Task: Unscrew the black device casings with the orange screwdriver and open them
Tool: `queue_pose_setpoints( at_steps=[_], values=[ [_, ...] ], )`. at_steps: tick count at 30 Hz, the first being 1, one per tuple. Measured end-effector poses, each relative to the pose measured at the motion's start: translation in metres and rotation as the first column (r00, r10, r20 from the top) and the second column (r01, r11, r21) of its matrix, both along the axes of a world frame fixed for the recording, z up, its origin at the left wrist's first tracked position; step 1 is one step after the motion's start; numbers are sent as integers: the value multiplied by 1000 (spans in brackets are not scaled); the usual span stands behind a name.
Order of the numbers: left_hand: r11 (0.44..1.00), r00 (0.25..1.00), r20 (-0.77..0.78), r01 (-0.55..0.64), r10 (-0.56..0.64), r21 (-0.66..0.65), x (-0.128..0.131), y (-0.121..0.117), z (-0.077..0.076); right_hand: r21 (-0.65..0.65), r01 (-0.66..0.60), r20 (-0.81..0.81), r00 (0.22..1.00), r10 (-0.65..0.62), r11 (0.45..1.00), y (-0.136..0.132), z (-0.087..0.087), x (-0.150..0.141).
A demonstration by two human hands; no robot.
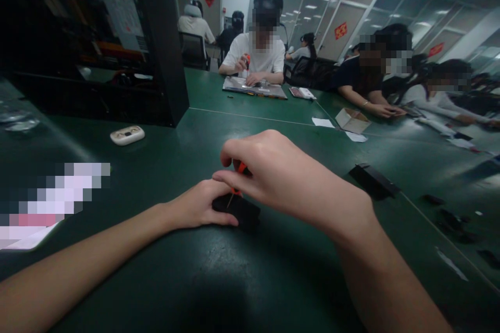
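Note:
My right hand [273, 171] is closed around a small orange-handled screwdriver [239, 177], held upright with its thin tip pointing down onto a small black part [242, 210] on the green table [242, 276]. My left hand [199, 204] grips that black part from the left side, pressing it against the table. Most of the screwdriver handle is hidden inside my right fingers.
A white case [127, 135] lies at the left by a black shelf unit [164, 62]. Another black part [373, 179] and several small dark pieces [453, 218] lie at the right. Papers [31, 237] sit at the left edge. Other people work across the table with a cardboard box [352, 120].

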State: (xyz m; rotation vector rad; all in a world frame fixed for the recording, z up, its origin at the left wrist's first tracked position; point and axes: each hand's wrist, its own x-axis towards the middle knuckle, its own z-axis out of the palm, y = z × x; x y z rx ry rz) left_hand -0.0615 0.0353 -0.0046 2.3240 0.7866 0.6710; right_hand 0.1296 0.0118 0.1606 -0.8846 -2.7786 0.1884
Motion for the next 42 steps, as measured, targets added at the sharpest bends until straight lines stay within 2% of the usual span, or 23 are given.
queue_pose_setpoints(
  at_steps=[6, 11, 16, 18, 20, 23, 25, 29, 32, 37, 42],
  values=[
    [999, 1000, -7, -26, 27, 31, 3, -5, 7, -71, -170, -16, 985, 169, 983, -10, 5, 6],
    [999, 1000, 12, 1, -1, 53, 2, -6, 4, -44, -60, 29, 998, 61, 997, -12, 5, 7],
    [996, 999, 38, -30, 27, 87, 3, -8, -1, -62, -188, -4, 982, 188, 980, -13, 6, 8],
    [996, 999, 43, -14, 10, 86, 4, -9, -1, -14, -128, 41, 991, 128, 992, -16, 7, 7],
    [996, 999, 41, -3, -1, 94, 6, -9, 1, 91, -10, 102, 995, 1, 996, -18, 5, 6],
    [986, 998, 67, -5, -6, 167, 7, -9, 2, 322, 108, 183, 968, -174, 940, -19, -6, 9],
    [978, 996, 83, 8, -26, 208, 8, -8, 2, 464, 93, 217, 952, -215, 881, -18, -19, 18],
    [981, 998, 39, 40, -48, 192, 10, -7, 2, 641, -6, 155, 980, -122, 767, -9, -52, 57],
    [987, 999, 15, 34, -37, 156, 10, -6, 2, 726, 20, -4, 1000, -26, 687, 0, -74, 95],
    [989, 1000, -5, 30, -30, 142, 11, -5, 1, 710, 111, -151, 989, -4, 695, 9, -90, 135],
    [988, 999, 20, 42, -45, 149, 11, -4, -1, 683, 162, -198, 980, -32, 712, 13, -98, 136]
  ],
)
